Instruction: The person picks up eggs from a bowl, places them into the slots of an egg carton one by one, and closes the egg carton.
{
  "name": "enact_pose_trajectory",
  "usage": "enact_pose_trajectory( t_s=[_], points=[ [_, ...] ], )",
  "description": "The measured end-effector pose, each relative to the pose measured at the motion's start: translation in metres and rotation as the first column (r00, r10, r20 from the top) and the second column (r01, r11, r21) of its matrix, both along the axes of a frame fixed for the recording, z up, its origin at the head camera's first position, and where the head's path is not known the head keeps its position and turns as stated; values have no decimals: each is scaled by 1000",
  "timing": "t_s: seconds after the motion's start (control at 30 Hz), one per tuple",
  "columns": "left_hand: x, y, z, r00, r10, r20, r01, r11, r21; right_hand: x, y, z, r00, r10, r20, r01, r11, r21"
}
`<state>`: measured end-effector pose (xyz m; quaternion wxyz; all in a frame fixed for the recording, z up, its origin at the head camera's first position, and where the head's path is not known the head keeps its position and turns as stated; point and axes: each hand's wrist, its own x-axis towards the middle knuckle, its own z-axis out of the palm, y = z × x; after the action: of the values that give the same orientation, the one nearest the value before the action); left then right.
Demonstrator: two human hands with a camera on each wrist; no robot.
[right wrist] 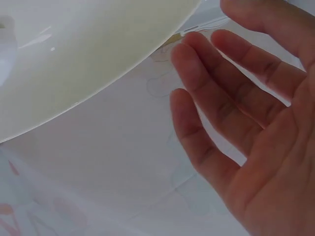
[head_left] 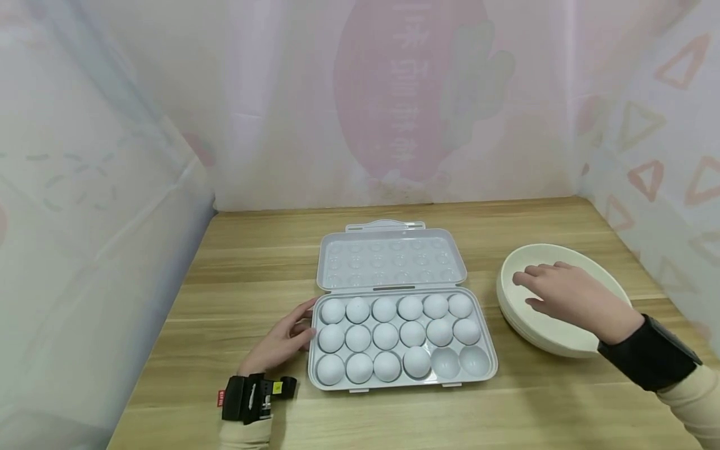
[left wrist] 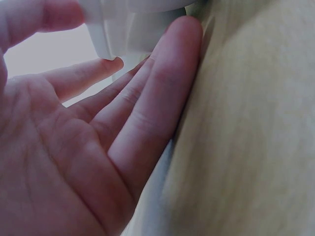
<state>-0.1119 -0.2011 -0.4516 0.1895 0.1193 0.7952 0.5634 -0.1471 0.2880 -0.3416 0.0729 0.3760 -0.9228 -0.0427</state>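
Note:
A white egg box point(head_left: 488, 331) lies open on the table with its lid point(head_left: 394, 236) folded back. White eggs point(head_left: 385, 336) fill most of its cups; two cups at the front right hold none. At the box's left side my left hand point(head_left: 278, 344) touches the edge with its fingertips, and its fingers point(left wrist: 157, 88) look mostly straight in the left wrist view. My right hand point(head_left: 574, 297) hovers over a cream round dish point(head_left: 596, 278), fingers slightly bent and holding nothing. A white rounded shape point(right wrist: 6, 49) is cut off inside the dish in the right wrist view.
The wooden table point(head_left: 253, 262) carries the box in the middle and the dish on the right. Patterned pale sheets point(head_left: 281, 125) hang behind it and at both sides. Each wrist wears a black strap point(head_left: 647, 356).

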Motion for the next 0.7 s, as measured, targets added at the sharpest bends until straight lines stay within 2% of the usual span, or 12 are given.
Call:
enact_pose_trajectory(
  t_s=[0.13, 0.27, 0.5, 0.7],
  points=[
    [0, 0, 1, 1000, 2, 9, -2, 1000, -9, -6, 8, -4, 996, -39, 86, 39, 999, 6],
    [0, 0, 1, 1000, 1, 9, -1, 1000, -5, -12, 14, -9, 989, -81, 126, 78, 996, 33],
    [1, 0, 1, 1000, -8, 7, 7, 1000, 22, -27, 26, -21, 963, -139, 230, 128, 990, 59],
    [2, 1, 1, 1000, -4, 3, 4, 1000, 20, -39, 37, -33, 947, -180, 265, 162, 983, 89]
  ],
)
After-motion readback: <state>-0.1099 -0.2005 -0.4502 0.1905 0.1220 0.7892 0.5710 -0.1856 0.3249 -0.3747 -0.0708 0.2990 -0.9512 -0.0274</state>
